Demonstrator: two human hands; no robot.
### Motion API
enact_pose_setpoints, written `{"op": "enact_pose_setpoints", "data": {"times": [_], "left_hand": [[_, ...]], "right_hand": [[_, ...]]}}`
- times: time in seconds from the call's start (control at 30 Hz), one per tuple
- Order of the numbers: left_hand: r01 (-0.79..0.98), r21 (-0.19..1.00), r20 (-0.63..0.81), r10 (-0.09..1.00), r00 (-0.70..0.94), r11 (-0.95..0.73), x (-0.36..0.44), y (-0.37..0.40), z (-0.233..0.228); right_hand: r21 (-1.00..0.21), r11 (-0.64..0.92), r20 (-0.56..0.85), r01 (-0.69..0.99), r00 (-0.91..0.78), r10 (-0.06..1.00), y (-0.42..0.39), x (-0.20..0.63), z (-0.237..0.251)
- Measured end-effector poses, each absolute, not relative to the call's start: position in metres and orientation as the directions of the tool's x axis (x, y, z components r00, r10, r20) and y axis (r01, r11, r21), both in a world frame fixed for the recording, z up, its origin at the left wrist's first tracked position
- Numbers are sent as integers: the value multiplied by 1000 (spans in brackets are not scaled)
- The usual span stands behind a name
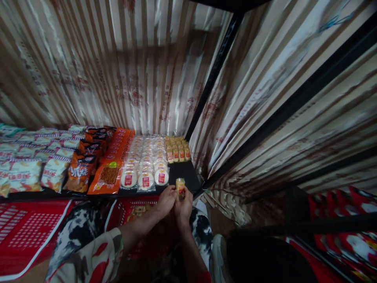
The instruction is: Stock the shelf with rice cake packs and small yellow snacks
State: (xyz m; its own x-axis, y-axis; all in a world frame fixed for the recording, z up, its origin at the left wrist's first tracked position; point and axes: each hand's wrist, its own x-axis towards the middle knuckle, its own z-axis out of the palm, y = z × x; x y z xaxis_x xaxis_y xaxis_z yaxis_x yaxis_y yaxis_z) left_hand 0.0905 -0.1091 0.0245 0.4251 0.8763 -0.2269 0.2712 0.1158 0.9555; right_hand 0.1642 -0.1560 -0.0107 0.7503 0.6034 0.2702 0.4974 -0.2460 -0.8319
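At six o'clock, low in the view, both hands meet over the front edge of a dark shelf (188,173). The left hand (165,201) and the right hand (183,206) are closed together around one small yellow packet (180,184), fingertips pinching its lower end so that it stands upright above the knuckles, likely so the printed face can be seen or turned. It sits just in front of the bare patch of shelf at the right end, at about twelve o'clock from the hands.

Beyond that patch, farther at twelve, stands a short block of like yellow packets (177,150), packed against the back. To their left, at eleven o'clock, run rows of round white cakes (145,165) in clear wrap, laid flat and overlapping, labels forward. Next at ten o'clock come orange packs (113,163), then dark snack bags (82,169), then pale bags (26,169) out at nine, all leaning face-up so the fronts show.

Under the forearms, at seven o'clock, a red basket (138,212) sits near the knees, holding more goods that are too dim to name. Striped plastic sheeting (132,67) hangs behind the shelf.
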Motion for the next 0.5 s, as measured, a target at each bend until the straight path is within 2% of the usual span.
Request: {"op": "enact_pose_setpoints", "data": {"times": [0.23, 0.5], "left_hand": [[295, 952, -212, 871, 442, 82, 103, -104, 44], [317, 948, -175, 894, 413, 39, 117, -93, 54]], "right_hand": [[-747, -298, 330, 594, 721, 609, -147, 178, -3], [-754, -305, 321, 581, 732, 601, -130, 188, -2]]}}
